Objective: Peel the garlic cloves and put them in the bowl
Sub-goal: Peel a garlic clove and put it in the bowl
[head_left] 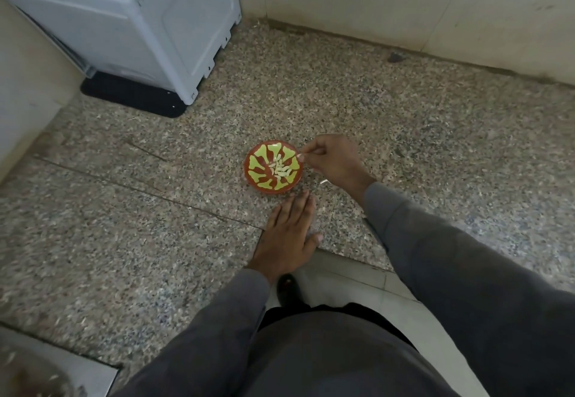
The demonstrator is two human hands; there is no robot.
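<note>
Head view: right hand [334, 160] pinches a garlic clove [301, 156] over the bowl's [253, 175] rim; peeled cloves [281, 170] lie inside. Left hand [287, 235] rests flat, fingers straight, on the bench [155, 210].

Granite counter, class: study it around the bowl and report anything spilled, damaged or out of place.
Nothing spilled: the peeled cloves lie together inside the red and green bowl, which sits upright. The right hand pinches one more clove at the rim; the left hand rests flat on the counter. The counter shows long cracks left of the bowl.
</note>
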